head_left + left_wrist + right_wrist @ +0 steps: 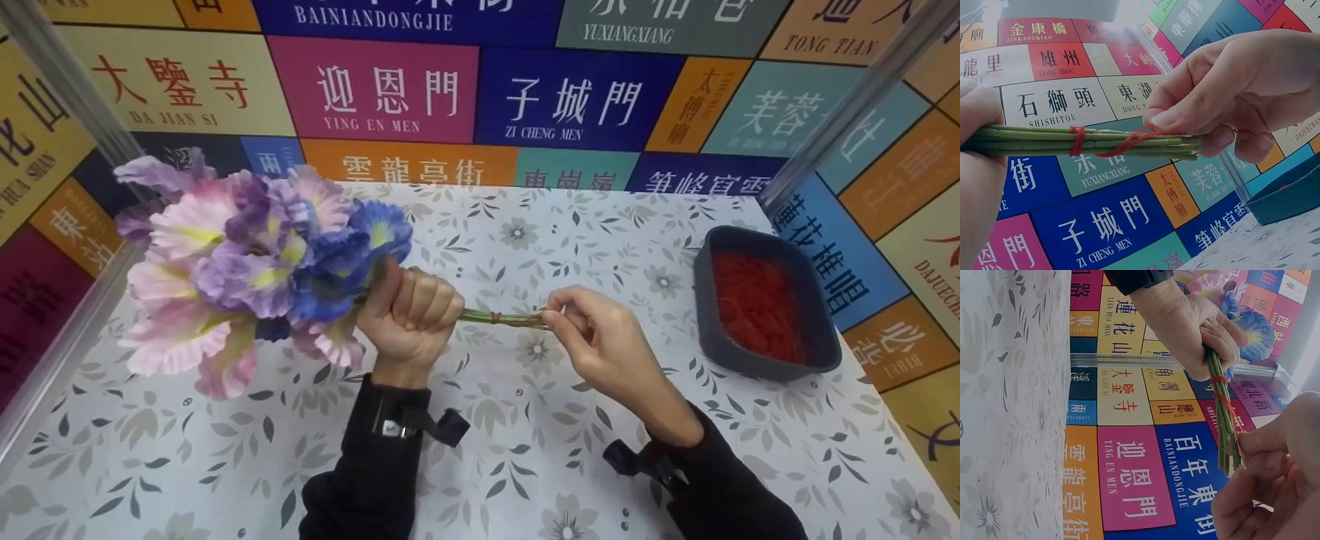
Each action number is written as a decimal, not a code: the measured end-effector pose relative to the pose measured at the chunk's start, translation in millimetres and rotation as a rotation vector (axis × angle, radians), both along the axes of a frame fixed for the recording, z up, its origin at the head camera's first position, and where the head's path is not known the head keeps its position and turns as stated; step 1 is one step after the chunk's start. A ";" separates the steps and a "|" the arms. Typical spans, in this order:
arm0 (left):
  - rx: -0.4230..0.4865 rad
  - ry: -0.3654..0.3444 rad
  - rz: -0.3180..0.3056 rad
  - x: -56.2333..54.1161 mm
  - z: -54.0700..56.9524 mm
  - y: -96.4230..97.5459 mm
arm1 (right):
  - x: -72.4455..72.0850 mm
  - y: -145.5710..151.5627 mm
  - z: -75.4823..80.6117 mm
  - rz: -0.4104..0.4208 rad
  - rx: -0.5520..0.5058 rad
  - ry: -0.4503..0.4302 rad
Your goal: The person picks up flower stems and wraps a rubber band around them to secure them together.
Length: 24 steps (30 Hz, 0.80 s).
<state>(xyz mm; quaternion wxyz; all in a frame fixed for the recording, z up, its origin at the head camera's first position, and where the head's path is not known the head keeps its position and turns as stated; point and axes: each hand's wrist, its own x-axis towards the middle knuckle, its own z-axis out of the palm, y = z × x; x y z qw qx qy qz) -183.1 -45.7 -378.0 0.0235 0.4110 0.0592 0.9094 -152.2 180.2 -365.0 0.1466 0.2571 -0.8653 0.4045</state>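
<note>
A bunch of artificial irises (259, 262) in pink, purple and blue lies sideways in the air, blooms to the left. My left hand (412, 315) is wrapped round its green stems (1033, 140) just below the blooms. One red rubber band (1077, 140) is wound tightly round the stems to the right of that hand. Closer to the cut ends, my right hand (600, 337) pinches a second red rubber band (1129, 143) between thumb and fingers. That band forms a stretched loop along the stems, seen in both wrist views. The right fingertips partly hide the stem ends.
On the right of the table stands a dark grey plastic box (825, 352) with a heap of thin red bands (757, 307) inside. A white cloth (480, 465) with a leaf print covers the table. Panels with colourful lettering (375, 90) rise behind and at both sides.
</note>
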 end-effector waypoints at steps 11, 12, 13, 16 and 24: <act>0.035 -0.037 0.090 2.7 4.8 5.1 | -6.9 5.1 3.0 0.000 -0.109 -0.232; 0.037 -0.037 0.094 3.1 5.4 5.4 | -7.9 5.1 2.9 0.008 -0.128 -0.257; 0.037 -0.036 0.098 3.3 5.7 5.6 | -9.0 5.1 2.8 0.017 -0.150 -0.279; 0.043 -0.041 0.107 3.5 6.1 6.0 | -12.7 6.3 1.8 0.037 -0.223 -0.353; 0.054 -0.074 0.121 4.3 6.5 6.2 | -18.8 10.2 0.7 0.068 -0.283 -0.477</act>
